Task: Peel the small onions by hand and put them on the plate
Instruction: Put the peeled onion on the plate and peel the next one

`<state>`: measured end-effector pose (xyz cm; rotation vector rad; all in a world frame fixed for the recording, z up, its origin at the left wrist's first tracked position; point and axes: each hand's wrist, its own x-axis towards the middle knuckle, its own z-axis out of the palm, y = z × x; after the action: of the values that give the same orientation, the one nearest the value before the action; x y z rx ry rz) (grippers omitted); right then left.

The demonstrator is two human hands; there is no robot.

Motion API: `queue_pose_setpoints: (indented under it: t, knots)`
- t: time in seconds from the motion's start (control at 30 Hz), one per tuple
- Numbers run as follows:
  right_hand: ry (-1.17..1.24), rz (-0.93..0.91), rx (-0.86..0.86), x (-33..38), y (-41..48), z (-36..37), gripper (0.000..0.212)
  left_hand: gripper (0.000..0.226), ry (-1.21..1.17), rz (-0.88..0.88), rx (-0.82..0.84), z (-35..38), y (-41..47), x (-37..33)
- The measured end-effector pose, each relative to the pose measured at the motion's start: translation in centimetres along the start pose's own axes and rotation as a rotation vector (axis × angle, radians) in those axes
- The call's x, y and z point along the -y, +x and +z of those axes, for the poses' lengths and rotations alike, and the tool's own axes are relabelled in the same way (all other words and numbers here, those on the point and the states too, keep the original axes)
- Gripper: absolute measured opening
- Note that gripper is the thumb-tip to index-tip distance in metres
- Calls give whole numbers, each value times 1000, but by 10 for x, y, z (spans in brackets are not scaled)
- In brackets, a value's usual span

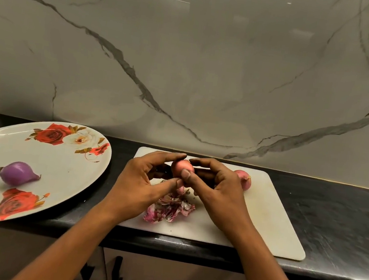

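Left hand (137, 181) and right hand (221, 191) pinch one onion (180, 166) together.

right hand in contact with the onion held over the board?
Touching. Head view: the right hand has its thumb pressed on the front of the held onion.

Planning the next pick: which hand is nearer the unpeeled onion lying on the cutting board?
Right. The right hand is just beside that onion; the left hand is farther left, beyond the held onion.
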<state>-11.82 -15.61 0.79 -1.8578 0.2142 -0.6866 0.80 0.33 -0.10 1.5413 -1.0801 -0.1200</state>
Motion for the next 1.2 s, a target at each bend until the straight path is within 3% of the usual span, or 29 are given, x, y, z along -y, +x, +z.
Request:
queue_pose_setpoints:
  t: [0.2,0.53,0.77,1.2]
  knots:
    - [21,-13,-54,-9,-2,-1,34,52,-139,-116,2,-2,-1,2]
    - [62,-29,-61,-13,1,-1,29,45,-210,-79,8,-2,-1,4]
    - [95,-23,-29,-15,-3,0,42,45,-183,-78,10,-2,-2,4]
    - [-1,-60,-33,-14,-3,2,29,38,-134,-99,-20,-5,-1,6]
